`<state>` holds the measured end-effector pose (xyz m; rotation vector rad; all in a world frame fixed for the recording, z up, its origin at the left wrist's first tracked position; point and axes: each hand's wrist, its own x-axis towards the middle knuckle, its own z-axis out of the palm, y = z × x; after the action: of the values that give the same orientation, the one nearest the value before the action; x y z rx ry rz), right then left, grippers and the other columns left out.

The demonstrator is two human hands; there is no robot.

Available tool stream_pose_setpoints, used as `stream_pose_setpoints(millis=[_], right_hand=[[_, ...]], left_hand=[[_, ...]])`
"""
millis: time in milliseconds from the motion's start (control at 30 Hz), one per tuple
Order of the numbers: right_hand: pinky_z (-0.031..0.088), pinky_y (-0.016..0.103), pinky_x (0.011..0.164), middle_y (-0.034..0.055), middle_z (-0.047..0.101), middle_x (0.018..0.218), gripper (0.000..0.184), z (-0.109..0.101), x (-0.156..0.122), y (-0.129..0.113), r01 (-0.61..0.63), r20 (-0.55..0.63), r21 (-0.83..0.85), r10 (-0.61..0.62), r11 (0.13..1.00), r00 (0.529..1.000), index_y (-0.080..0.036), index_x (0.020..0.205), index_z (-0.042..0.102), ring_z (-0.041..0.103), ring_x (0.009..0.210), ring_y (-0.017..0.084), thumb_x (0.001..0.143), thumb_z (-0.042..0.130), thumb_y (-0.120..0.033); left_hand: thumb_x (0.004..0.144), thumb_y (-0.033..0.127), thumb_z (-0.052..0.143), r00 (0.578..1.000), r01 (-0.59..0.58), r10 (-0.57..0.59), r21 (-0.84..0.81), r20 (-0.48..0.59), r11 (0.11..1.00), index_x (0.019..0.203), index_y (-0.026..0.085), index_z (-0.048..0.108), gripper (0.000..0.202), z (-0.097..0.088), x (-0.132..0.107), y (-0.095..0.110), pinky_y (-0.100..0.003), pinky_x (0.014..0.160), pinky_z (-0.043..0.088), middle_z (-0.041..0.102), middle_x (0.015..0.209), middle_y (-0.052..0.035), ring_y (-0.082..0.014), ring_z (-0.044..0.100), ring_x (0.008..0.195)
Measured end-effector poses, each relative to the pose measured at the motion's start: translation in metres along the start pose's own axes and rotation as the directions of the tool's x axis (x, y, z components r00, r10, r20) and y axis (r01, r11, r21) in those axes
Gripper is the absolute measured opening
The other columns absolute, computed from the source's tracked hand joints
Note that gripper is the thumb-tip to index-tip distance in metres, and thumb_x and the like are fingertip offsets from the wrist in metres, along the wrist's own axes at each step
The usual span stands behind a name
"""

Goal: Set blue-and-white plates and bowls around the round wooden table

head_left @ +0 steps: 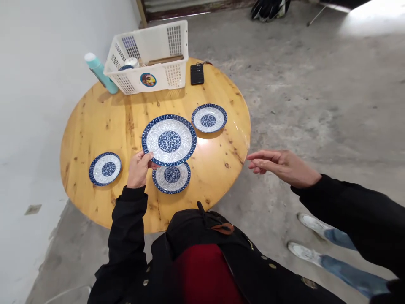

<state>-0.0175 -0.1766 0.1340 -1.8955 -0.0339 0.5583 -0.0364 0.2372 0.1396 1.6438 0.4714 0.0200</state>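
My left hand (138, 169) is closed on the edge of a large round plate (169, 141), thumb on top of the rim. The plate is white with a dark blue patterned border and centre, held above the table. Below it, a smaller matching plate (171, 175) is partly covered. Two more such plates lie on the table, one plate (105, 169) to the left and another plate (209, 118) to the right. My right hand (278, 165) is just past the table's right edge, thumb and fingers pinched together. Faint clear streaks show near its fingertips; what it holds, if anything, I cannot make out.
A round wooden table (126, 126) carries a white plastic basket (126, 82) with items inside, a turquoise bottle (103, 74) and a black phone-like object (197, 74). A white wall (38, 105) stands on the left. Another person's shoes (303, 252) are on the floor at right.
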Motion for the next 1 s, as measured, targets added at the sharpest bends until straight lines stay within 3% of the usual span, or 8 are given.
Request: stream_pose_setpoints(millis=[200, 367, 667, 867, 1000], right_hand=[[0.058, 0.037, 0.069, 0.0093, 0.076, 0.085, 0.067, -0.001, -0.016, 0.003, 0.007, 0.028, -0.015, -0.007, 1.000, 1.000, -0.019, 0.101, 0.075, 0.071, 0.073, 0.022, 0.069, 0.074, -0.078], [0.058, 0.035, 0.068, 0.0089, 0.076, 0.085, 0.066, 0.021, -0.029, 0.002, -0.008, -0.005, 0.034, 0.008, 0.999, 1.000, -0.018, 0.101, 0.074, 0.069, 0.072, 0.020, 0.067, 0.077, -0.074], [0.056, 0.031, 0.067, 0.0082, 0.074, 0.085, 0.055, 0.083, -0.049, -0.014, -0.028, 0.146, 0.015, 0.026, 0.999, 0.989, -0.014, 0.101, 0.074, 0.069, 0.071, 0.018, 0.069, 0.079, -0.059], [0.055, 0.029, 0.063, 0.0080, 0.074, 0.084, 0.050, 0.104, -0.055, -0.021, -0.023, 0.187, -0.005, 0.023, 1.000, 0.982, -0.014, 0.101, 0.074, 0.069, 0.070, 0.017, 0.071, 0.078, -0.054], [0.056, 0.030, 0.064, 0.0073, 0.074, 0.083, 0.052, 0.113, -0.058, -0.021, -0.006, 0.215, 0.000, 0.006, 1.000, 0.977, -0.015, 0.099, 0.074, 0.069, 0.068, 0.018, 0.070, 0.079, -0.058]], left_hand=[[0.068, 0.034, 0.065, 1.000, 0.002, -0.002, 0.006, -0.009, 1.000, 0.072, 0.017, 0.061, 0.018, 0.002, -0.005, -0.001, -0.020, 0.046, 0.044, 0.063, 0.058, 0.0022, -0.0117, 0.061, 0.044], [0.066, 0.036, 0.067, 1.000, 0.002, -0.002, -0.011, 0.031, 1.000, 0.072, 0.016, 0.060, 0.022, -0.004, -0.017, -0.009, -0.021, 0.046, 0.045, 0.066, 0.061, 0.0001, -0.0137, 0.064, 0.046], [0.064, 0.036, 0.068, 0.998, 0.014, -0.015, 0.009, 0.067, 1.000, 0.071, 0.015, 0.062, 0.023, -0.038, -0.045, -0.017, -0.021, 0.045, 0.045, 0.066, 0.059, -0.0009, -0.0150, 0.064, 0.045], [0.066, 0.032, 0.066, 1.000, 0.003, -0.004, 0.025, 0.014, 1.000, 0.069, 0.015, 0.062, 0.017, -0.067, -0.050, -0.022, -0.021, 0.045, 0.045, 0.065, 0.057, -0.0021, -0.0153, 0.064, 0.045], [0.067, 0.030, 0.065, 0.999, 0.007, -0.007, 0.006, -0.043, 1.000, 0.068, 0.015, 0.060, 0.016, -0.074, -0.053, -0.025, -0.021, 0.046, 0.046, 0.065, 0.055, -0.0031, -0.0167, 0.065, 0.047]])
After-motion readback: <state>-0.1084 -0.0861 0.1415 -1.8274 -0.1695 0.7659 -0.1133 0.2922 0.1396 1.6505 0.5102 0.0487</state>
